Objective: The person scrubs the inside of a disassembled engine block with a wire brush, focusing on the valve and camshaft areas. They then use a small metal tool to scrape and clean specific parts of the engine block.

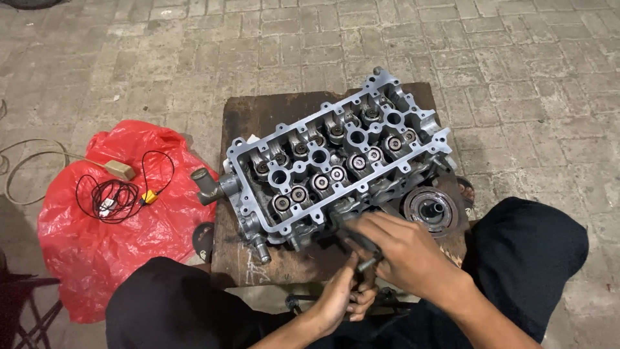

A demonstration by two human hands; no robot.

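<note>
On the board's near edge: a dark tool (363, 245) is gripped.
Right hand (403, 252): fingers curled around the tool.
Left hand (342, 297): fingers pinching the tool's lower end.
Cylinder head (336, 158): long axis laid from the board's (258, 116) near-left corner to its far-right corner.

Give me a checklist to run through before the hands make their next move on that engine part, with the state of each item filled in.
1. Cylinder head lies fully on the wooden board: ok, it sits flat with its open top up.
2. Right hand has a grip on the dark metal tool: ok, fingers wrap over it at the head's near edge.
3. Left hand steadies the tool from below: ok, fingertips touch its lower end.
4. Tool seated on its spot: cannot tell, the hands hide the tip.
5. Round metal disc clear of the hands: ok, it lies apart, to the right.
6. Loose wire out of the way: ok, it lies on the red plastic bag.
</note>
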